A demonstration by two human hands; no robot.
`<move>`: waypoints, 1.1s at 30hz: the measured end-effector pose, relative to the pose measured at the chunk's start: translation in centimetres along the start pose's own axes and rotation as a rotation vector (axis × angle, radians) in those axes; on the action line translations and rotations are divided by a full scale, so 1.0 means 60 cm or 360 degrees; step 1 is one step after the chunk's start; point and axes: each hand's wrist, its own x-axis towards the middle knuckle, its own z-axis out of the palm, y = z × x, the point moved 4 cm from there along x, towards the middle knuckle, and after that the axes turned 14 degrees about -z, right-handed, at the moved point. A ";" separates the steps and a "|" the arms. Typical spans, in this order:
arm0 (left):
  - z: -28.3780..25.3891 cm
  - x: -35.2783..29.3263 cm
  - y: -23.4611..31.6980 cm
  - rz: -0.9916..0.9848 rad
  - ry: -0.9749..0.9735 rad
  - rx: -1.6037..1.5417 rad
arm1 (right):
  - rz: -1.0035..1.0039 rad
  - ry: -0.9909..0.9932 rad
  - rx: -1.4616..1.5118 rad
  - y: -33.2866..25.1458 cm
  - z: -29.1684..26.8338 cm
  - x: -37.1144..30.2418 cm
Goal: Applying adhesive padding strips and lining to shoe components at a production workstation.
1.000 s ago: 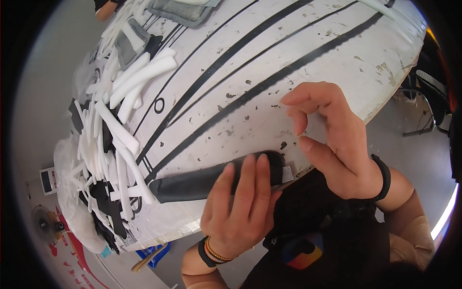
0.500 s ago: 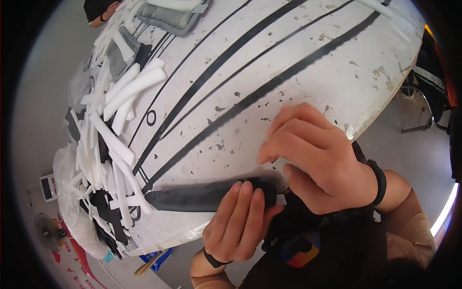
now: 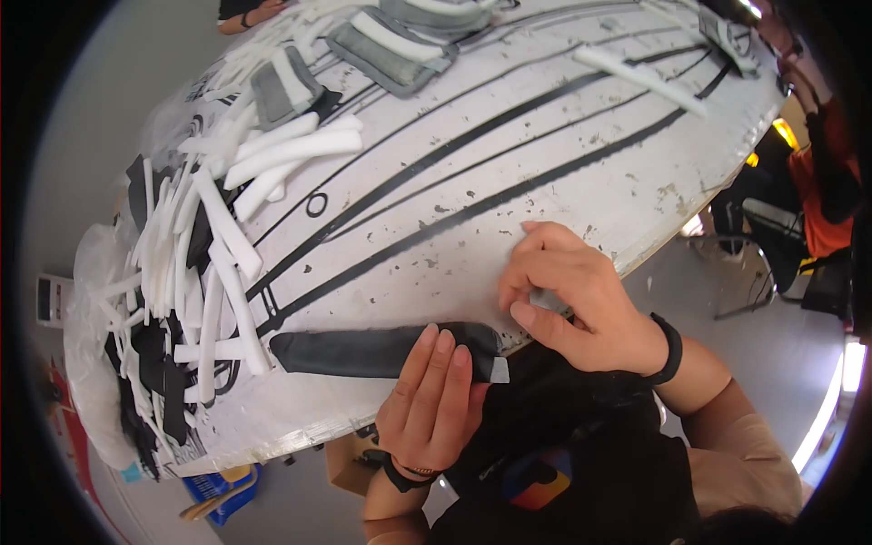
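A long, dark grey padded fabric piece lies along the near edge of the table. It narrows slightly to the left and has a small light grey tab at its right end. My left hand grips its right part, fingers straight and together across the top, thumb low along the near side. To the right, my right hand hovers by the table edge, fingers loosely curled and apart from the thumb. Nothing shows in it, and it is clear of the fabric piece.
White foam strips and black scraps are heaped at the left beside clear plastic. Grey padded pieces lie farther back. Long black strips cross the white table. Another person's hand shows at the far left.
The view has shifted, bringing more of the table's far right into sight. My right hand has drawn its fingers and thumb closer together. My left hand stays on the fabric piece.
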 end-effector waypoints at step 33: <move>-0.053 -0.013 0.029 -0.0780 0.0149 -0.1066 | -0.0340 -0.0338 0.0040 -0.111 0.045 -0.006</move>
